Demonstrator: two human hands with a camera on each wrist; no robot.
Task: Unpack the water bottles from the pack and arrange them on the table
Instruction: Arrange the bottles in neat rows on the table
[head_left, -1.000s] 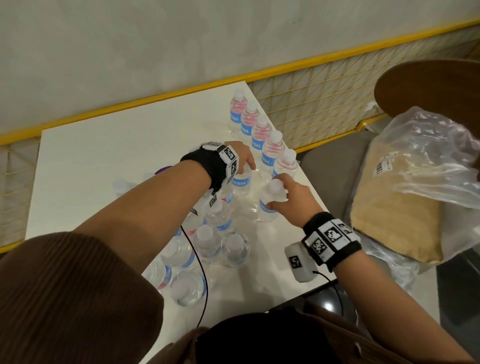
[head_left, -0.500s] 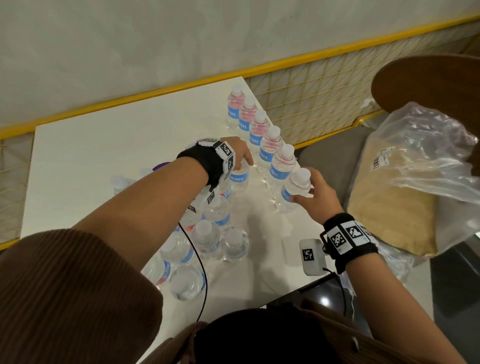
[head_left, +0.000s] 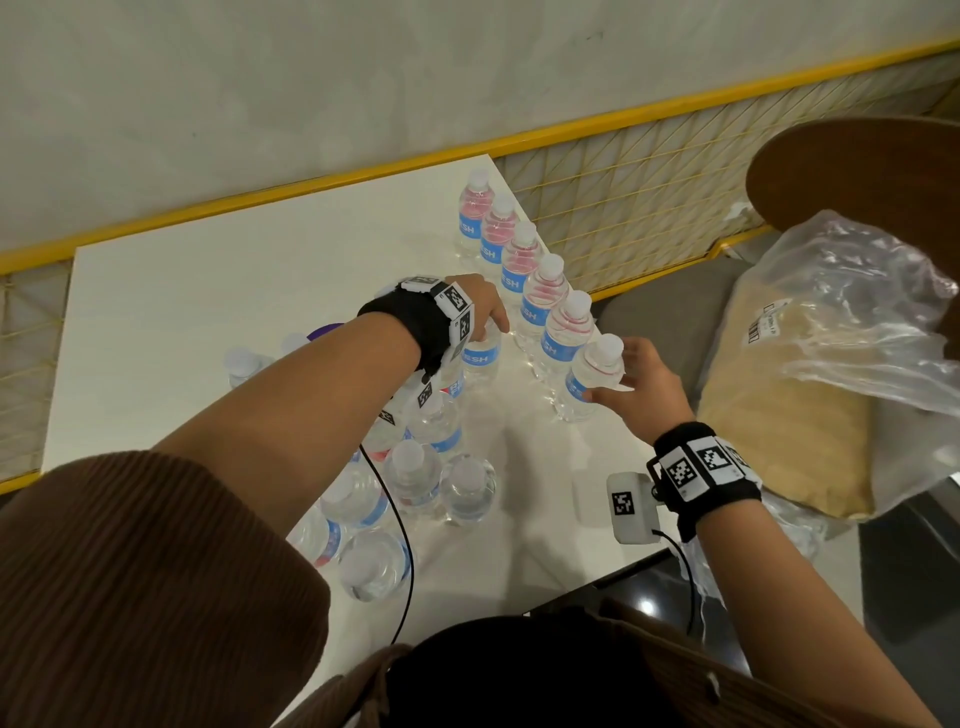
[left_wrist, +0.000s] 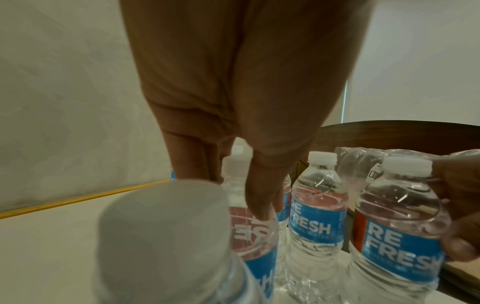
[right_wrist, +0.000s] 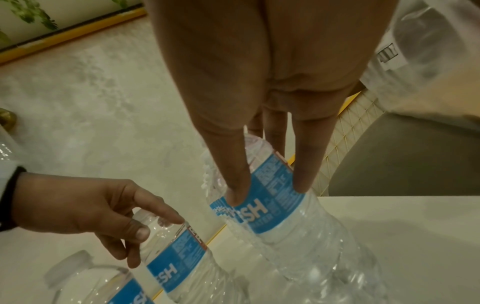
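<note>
Several blue-labelled water bottles (head_left: 535, 296) stand in a row along the right edge of the white table (head_left: 208, 312). My right hand (head_left: 618, 374) grips the nearest bottle (head_left: 592, 379) (right_wrist: 272, 207) at the row's near end, thumb and fingers down its label; it stands on the table. My left hand (head_left: 491, 325) curls over the top of another upright bottle (head_left: 480, 358) (right_wrist: 176, 259), just left of the row. A cluster of several more bottles (head_left: 415, 483) stands under my left forearm, partly hidden by it.
A yellow mesh railing (head_left: 623, 197) runs behind the table's right edge. A clear plastic bag with tan contents (head_left: 810, 374) lies on the grey seat to the right, below a round wooden top (head_left: 857, 171). A purple object (head_left: 324, 330) peeks out behind my left arm.
My right hand carried its bottle from the table's middle to the near end of the row at the right edge. The left hand kept its hold and barely moved.
</note>
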